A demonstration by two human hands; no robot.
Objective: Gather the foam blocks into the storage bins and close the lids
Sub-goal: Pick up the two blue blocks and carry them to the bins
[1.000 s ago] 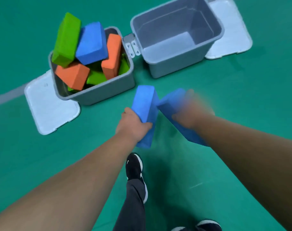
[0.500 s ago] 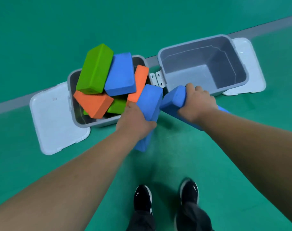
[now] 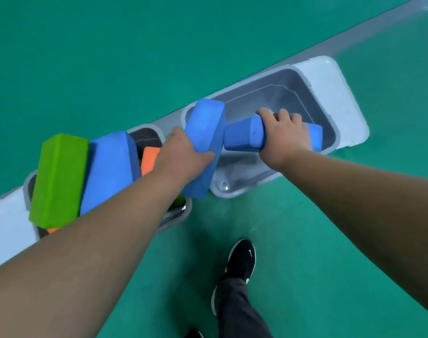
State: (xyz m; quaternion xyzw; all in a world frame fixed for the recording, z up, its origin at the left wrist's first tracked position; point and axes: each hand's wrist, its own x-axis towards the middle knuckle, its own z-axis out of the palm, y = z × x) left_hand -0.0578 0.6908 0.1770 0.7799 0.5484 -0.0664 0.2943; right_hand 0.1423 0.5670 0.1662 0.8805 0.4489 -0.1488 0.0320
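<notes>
Left grip [image 3: 183, 157] clasps an upright blue block [image 3: 205, 123], right grip [image 3: 283, 135] a level blue block [image 3: 242, 136], over the empty centre-right bin [image 3: 303, 98]; next, probably release both inside.

The green floor [image 3: 134, 57] bears a grey painted line [image 3: 354, 37] that runs slantwise from the upper right down toward the left. Two grey storage bins stand on the floor along this line, just beside each other: the left bin [image 3: 187, 211] and the right bin [image 3: 239, 192]. Each bin's white lid lies open on the floor at its outer side, the left lid [image 3: 5, 223] and the right lid [image 3: 334, 98]. Nearer the person, a black shoe [image 3: 242, 259] stands on the floor.
</notes>
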